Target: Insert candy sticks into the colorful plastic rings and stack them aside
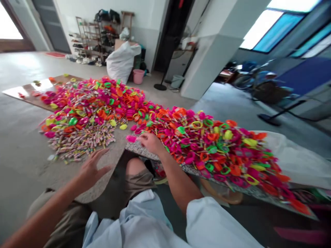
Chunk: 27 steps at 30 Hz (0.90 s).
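Note:
My right hand [152,143] is closed in a pinch at the near edge of the speckled stone slab [139,150]. A bright pink plastic piece [131,138] is at its fingertips; its exact kind is too blurred to tell. My left hand [91,171] is open, fingers spread, with nothing in it. It hovers just this side of a heap of small printed tubes [85,140]. Beyond both hands lies a large pile of pink, orange, green and yellow plastic pieces [124,100]. To the right, more ring-shaped plastic pieces [207,144], many with tubes attached, cover the slab.
A white sack [121,61] stands behind the pile, beside a pink bucket [138,76]. Shoe racks [89,41] line the back wall. At right are a pillar [207,62], a bicycle [248,81] and a white plastic sheet [297,158] along the slab's far side.

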### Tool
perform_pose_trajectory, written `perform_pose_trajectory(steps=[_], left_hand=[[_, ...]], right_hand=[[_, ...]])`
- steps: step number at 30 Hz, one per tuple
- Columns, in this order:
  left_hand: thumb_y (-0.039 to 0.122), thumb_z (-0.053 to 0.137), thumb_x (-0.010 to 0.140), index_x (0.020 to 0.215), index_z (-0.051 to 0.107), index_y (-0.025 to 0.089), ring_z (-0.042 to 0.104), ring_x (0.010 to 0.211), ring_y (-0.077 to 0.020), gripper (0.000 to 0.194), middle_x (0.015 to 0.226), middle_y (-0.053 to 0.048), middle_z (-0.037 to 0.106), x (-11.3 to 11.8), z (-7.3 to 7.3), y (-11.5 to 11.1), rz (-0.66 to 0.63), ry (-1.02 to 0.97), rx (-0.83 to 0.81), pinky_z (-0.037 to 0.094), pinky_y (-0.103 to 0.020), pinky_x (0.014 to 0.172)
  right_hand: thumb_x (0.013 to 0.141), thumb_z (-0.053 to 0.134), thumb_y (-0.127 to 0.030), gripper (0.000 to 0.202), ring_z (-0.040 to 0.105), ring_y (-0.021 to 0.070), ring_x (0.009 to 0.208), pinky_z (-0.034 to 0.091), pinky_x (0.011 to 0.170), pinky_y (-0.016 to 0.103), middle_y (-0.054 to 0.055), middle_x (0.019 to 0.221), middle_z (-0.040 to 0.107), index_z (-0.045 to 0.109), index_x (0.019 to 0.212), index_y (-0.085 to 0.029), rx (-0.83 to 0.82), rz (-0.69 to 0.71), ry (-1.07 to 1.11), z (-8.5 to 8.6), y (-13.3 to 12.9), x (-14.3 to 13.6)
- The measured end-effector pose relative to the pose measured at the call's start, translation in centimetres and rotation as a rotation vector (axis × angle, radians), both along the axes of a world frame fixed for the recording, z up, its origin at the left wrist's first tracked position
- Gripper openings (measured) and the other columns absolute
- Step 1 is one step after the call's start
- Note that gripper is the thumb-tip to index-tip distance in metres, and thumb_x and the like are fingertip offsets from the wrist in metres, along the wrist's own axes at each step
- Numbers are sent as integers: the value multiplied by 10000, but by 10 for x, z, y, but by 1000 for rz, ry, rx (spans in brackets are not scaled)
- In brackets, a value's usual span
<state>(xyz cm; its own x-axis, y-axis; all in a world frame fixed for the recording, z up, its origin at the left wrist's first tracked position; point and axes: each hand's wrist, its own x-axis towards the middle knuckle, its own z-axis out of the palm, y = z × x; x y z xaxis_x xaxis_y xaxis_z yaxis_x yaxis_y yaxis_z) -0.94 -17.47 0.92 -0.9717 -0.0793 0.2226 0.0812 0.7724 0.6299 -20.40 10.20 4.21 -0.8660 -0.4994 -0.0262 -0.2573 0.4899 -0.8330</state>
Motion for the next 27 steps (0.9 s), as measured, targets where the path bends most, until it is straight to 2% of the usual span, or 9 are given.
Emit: perform_pose_trajectory(steps=[4,7,10,13,16,18,22,25,27], left_hand=[[705,602,932,1351,664,224,711,1190,-319,640,1340,-133,715,8,-27,-30,1,-95,-16,567,-465,1054],[710,585,938,1268,726,236,710,1215,-324,595,1343,-129,716,21,-44,-43,10,-143,-57,562,-469,1080],[691,581,947,1239,748,248,718,1207,-308,557,1334,-120,721,33,-59,-52,32,-148,-59,570,-453,1080],[645,602,951,1212,761,251,732,1170,-291,498,1307,-111,736,41,-70,-58,68,-149,-39,588,-430,1053],[606,614,958,1194,767,246,738,1150,-288,456,1295,-116,742,44,-76,-61,93,-161,-6,594,-425,1035],[579,612,967,1179,769,237,738,1143,-290,432,1283,-124,742,37,-74,-60,88,-154,18,589,-436,1038],[489,613,984,1171,759,229,725,1152,-286,352,1250,-123,745,4,-60,-55,58,-88,47,559,-452,1067],[441,623,989,1166,757,223,723,1136,-276,311,1223,-119,749,-22,-49,-50,71,-51,61,565,-434,1041],[422,629,992,1161,761,225,726,1120,-266,292,1210,-111,753,-30,-47,-48,70,-34,83,579,-411,1002]], right_hand=[[1022,471,-324,358,706,286,1003,520,942,398,181,1107,778,754,1139,-137,141,-744,501,19,97,-76],[996,407,-193,447,682,340,1125,489,986,452,273,1215,734,707,1302,-63,288,-1085,645,26,161,-126],[980,483,-201,415,689,384,1088,479,916,483,321,1132,729,754,1251,-42,498,-1100,515,26,200,-158],[947,570,-194,354,678,415,1097,465,894,499,352,1122,720,794,1170,-35,600,-1053,486,31,202,-168],[965,554,-198,386,624,398,1219,441,986,483,325,1250,697,757,1258,-51,598,-970,652,31,157,-166],[1002,489,-217,385,631,348,1190,446,1011,440,266,1221,717,747,1251,-78,553,-730,750,23,99,-158],[1045,401,-221,408,637,290,1177,487,992,366,186,1331,680,701,1313,-150,585,-87,557,-16,-42,-128],[997,510,-189,408,669,280,1139,518,937,341,153,1415,650,679,1369,-199,631,90,440,-52,-120,-111],[966,532,-140,462,686,286,1131,526,919,339,173,1456,623,654,1409,-191,648,116,408,-69,-149,-110]])
